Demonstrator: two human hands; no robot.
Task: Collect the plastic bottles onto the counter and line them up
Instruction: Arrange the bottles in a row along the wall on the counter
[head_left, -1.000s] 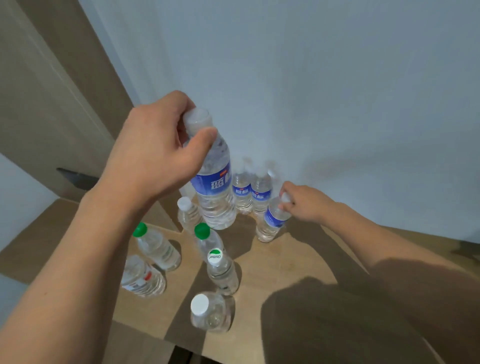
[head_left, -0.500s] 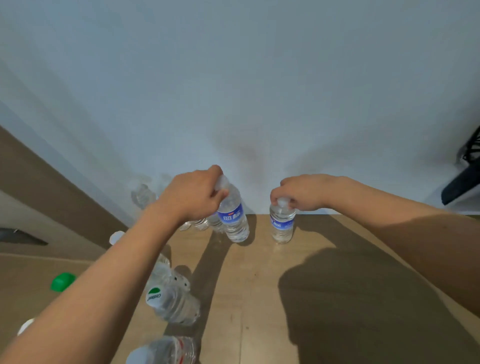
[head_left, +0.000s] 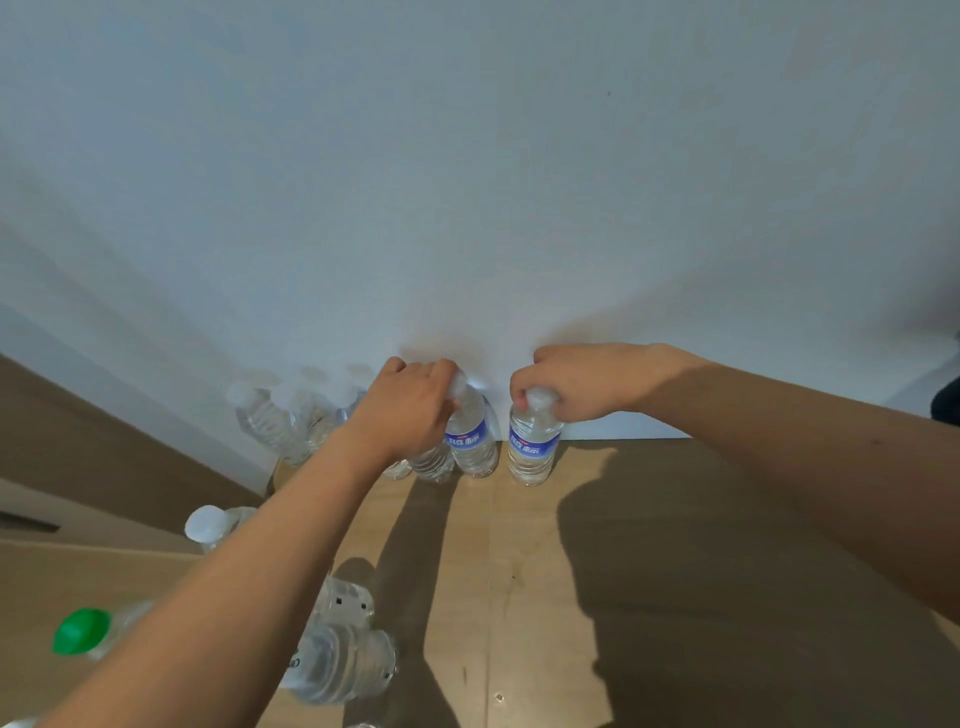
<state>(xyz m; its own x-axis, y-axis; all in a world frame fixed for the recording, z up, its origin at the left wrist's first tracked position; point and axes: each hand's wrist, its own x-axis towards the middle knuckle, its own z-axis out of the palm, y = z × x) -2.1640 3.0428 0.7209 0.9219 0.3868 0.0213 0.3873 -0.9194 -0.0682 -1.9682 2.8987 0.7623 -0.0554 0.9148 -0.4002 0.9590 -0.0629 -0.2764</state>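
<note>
Two blue-label bottles (head_left: 471, 441) (head_left: 531, 448) we pinch by their caps with left hand (head_left: 410, 410) and right hand (head_left: 582, 382); we should set them upright, close together, along the counter's (head_left: 649, 571) back edge.

bottles (head_left: 532, 447) in row on counter (head_left: 649, 571), against wall (head_left: 467, 182)

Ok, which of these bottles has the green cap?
The bottle at the far left edge, near the left forearm. Its cap is bright green; every other cap that shows is white.
</note>
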